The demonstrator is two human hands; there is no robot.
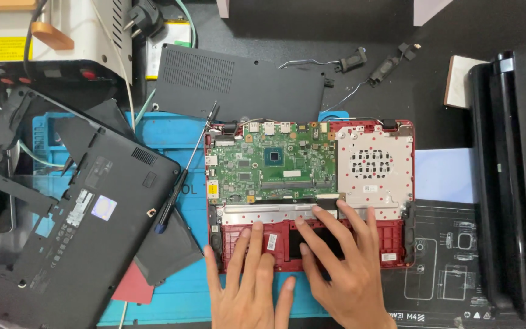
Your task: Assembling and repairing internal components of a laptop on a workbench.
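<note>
Two bare hands press flat, fingers spread and gripping nothing, on the lower part of an opened red laptop base [397,244]. Left hand [248,286] rests on the red palm area; right hand [345,268] reaches its fingertips to the ribbon connector beneath the green circuit board [272,167]. A screwdriver [184,176] lies just left.

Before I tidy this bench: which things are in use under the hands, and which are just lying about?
In use: opened red laptop base; green circuit board; left hand; right hand.

Lying about: black-handled screwdriver; black plastic bottom cover; flat black vented panel; two small black speakers.
</note>
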